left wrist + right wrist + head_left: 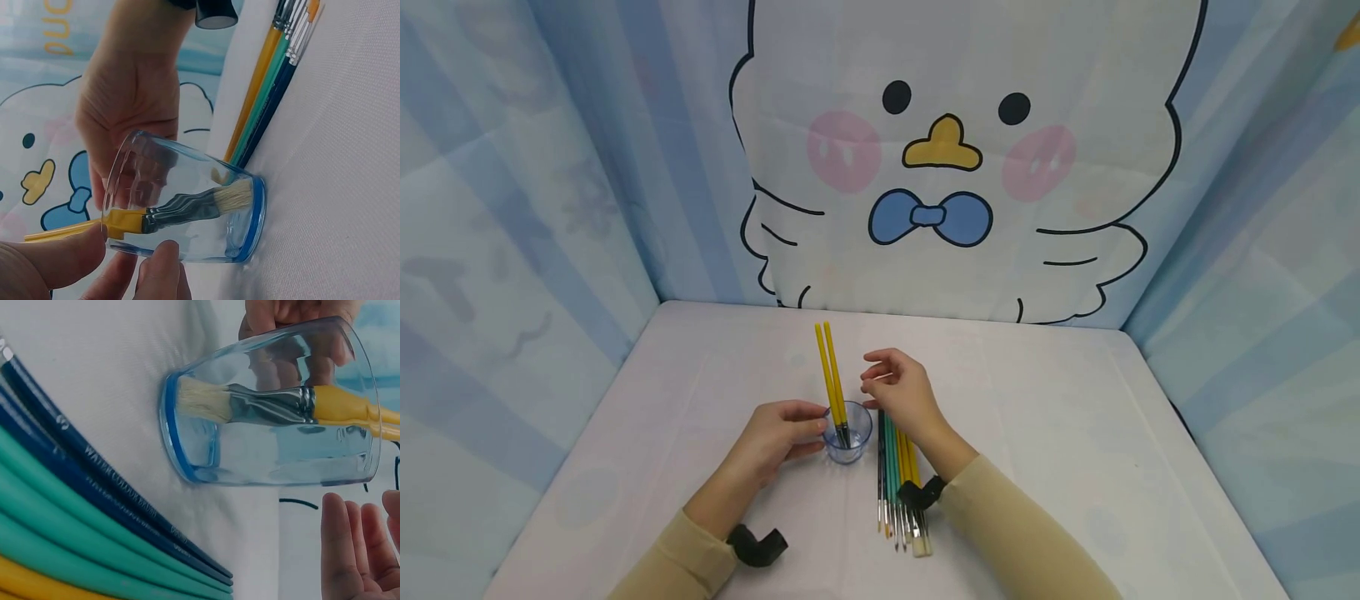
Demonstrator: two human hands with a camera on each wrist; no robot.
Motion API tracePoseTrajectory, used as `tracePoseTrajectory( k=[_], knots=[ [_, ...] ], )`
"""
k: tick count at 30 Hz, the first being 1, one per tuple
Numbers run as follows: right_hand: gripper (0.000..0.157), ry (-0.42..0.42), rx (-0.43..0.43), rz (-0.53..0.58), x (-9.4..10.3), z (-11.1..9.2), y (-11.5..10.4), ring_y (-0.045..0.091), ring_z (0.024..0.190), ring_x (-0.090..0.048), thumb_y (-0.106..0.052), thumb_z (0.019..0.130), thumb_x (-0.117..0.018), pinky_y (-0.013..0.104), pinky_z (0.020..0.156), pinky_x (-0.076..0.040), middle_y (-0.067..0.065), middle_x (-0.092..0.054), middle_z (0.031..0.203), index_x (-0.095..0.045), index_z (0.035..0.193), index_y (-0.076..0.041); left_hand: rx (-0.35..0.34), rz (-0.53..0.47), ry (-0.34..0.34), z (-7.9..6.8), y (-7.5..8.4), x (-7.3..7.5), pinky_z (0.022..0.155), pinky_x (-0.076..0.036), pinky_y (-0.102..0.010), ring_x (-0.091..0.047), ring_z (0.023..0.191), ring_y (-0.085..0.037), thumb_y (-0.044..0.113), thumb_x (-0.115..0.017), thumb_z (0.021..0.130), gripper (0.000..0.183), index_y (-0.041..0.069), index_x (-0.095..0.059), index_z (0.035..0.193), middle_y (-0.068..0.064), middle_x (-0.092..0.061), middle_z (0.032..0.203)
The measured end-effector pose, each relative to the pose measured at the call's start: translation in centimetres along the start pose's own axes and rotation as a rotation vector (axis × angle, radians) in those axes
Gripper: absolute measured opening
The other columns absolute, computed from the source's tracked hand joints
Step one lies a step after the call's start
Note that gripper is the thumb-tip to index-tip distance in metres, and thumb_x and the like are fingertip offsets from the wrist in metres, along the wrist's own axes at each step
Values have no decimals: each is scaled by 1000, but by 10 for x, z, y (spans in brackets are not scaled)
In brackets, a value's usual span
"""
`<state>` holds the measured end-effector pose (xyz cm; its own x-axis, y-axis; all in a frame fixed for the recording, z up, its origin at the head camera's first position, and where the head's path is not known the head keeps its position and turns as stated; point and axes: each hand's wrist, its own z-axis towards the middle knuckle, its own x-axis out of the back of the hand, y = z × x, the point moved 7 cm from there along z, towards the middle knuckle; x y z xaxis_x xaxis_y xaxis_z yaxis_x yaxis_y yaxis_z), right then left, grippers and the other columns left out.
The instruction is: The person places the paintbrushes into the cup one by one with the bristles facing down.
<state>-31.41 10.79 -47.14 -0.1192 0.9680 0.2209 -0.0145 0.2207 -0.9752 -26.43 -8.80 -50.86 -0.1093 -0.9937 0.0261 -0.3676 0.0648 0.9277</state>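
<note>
A clear plastic cup point(848, 455) with a blue base ring stands upright on the table. Two yellow-handled paintbrushes point(835, 375) lean inside it, bristles down. My left hand point(775, 437) holds the cup from its left side, thumb by the rim and fingers along the wall. Just right of the cup and a little above it, my right hand point(906, 392) is empty, its fingers loosely bent. Beneath that wrist lies a row of paintbrushes point(891, 458) with dark blue, green and yellow handles, bristles towards me.
The white cloth-covered table point(1037, 417) extends around the hands. Printed curtains point(700, 167) rise at the back and both sides. A black wrist mount point(758, 547) sits by the left sleeve, another point(921, 494) over the row of brushes.
</note>
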Motion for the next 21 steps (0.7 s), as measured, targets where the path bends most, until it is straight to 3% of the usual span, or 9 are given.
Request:
tracePoseTrajectory(
  k=[21],
  knots=[
    [40,28,-69,-28,26,-13,24,36,96,-72,-4,93,-69,40,75,-67,16,-66,108,-62,132,-7,-14,-10,-14,-3,1,-2,87,-65,-36,-71,100,-24,9,-74,93,28,3,-72,120,-17,-69,123]
  ],
)
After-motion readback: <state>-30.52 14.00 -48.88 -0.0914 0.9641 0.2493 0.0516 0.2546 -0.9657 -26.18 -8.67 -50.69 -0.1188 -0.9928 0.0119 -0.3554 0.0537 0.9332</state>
